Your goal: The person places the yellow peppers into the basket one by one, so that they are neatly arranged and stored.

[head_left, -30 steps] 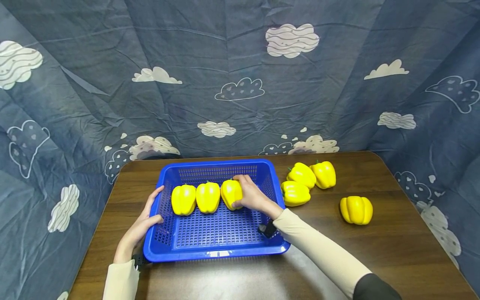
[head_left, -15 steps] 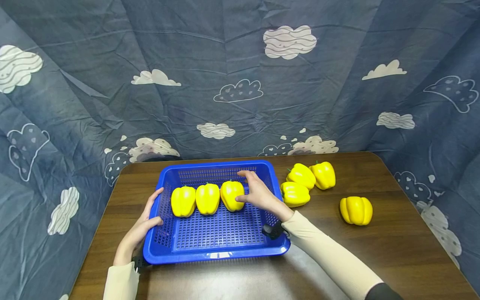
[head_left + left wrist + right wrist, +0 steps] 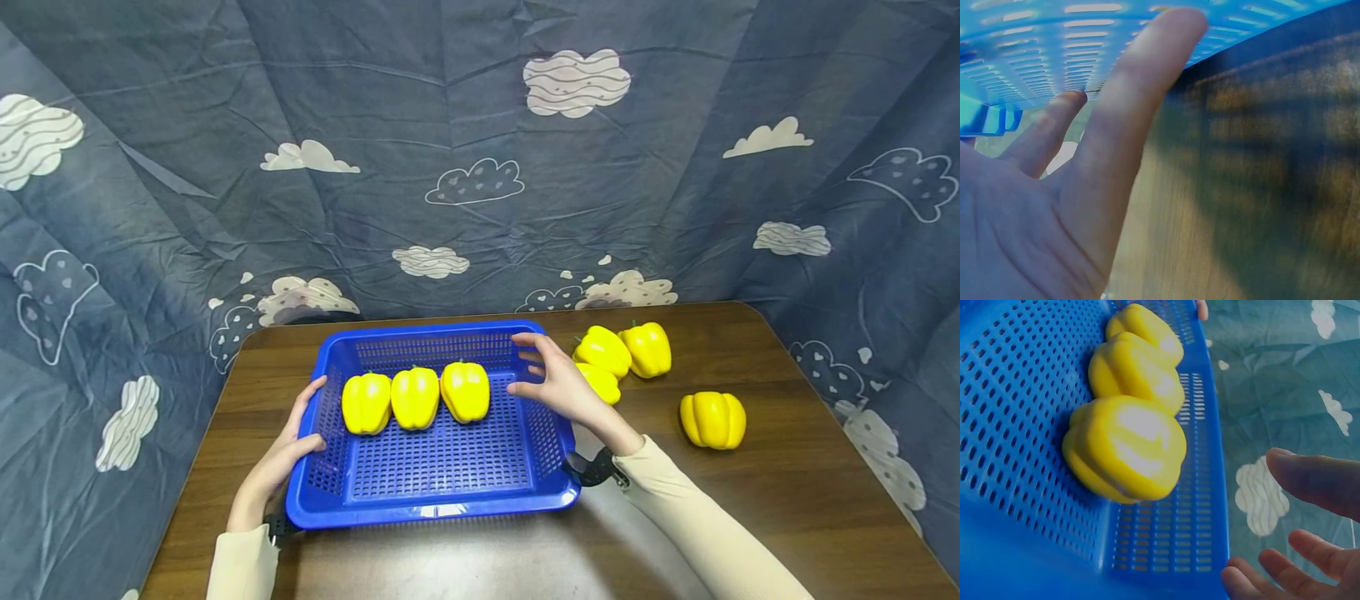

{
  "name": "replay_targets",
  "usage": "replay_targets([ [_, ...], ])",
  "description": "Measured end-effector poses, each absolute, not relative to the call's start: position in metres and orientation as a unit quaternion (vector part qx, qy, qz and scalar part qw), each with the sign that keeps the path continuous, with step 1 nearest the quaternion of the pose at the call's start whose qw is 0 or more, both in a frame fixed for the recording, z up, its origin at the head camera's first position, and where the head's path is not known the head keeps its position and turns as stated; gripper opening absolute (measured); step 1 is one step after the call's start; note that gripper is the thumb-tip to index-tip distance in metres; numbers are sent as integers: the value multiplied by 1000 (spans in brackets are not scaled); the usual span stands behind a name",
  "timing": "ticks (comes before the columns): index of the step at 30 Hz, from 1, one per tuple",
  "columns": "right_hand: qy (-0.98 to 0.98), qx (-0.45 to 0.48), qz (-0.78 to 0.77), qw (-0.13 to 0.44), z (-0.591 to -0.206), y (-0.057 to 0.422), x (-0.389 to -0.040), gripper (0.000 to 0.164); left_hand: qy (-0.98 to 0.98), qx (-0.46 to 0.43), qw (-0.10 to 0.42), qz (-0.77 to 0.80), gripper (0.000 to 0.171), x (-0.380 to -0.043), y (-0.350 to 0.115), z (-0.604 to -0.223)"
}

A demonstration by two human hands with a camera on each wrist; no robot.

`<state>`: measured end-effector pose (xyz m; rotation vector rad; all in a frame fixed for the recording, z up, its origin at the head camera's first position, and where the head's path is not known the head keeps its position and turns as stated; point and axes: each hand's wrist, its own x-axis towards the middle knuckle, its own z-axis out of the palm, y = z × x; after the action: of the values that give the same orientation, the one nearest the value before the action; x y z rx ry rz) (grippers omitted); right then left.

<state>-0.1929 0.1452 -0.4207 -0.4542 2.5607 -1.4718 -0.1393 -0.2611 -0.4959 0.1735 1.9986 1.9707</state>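
Over the basket's right wall, the right hand hovers, thumb apart.

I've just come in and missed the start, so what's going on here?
A person is working with a blue basket and some yellow peppers. Their left hand rests at the basket's left rim, while the right hand is over its right side, fingers spread and holding nothing. Three peppers sit in a row inside. Four more are on the table to the right: three close together and one off by itself.
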Motion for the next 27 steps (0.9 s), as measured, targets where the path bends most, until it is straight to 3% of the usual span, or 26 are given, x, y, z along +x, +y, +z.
replay_targets([
  [27,788,-162,-593,-18,-443,238,-151,60,702,59,162,691,90,-138,-259,-494],
])
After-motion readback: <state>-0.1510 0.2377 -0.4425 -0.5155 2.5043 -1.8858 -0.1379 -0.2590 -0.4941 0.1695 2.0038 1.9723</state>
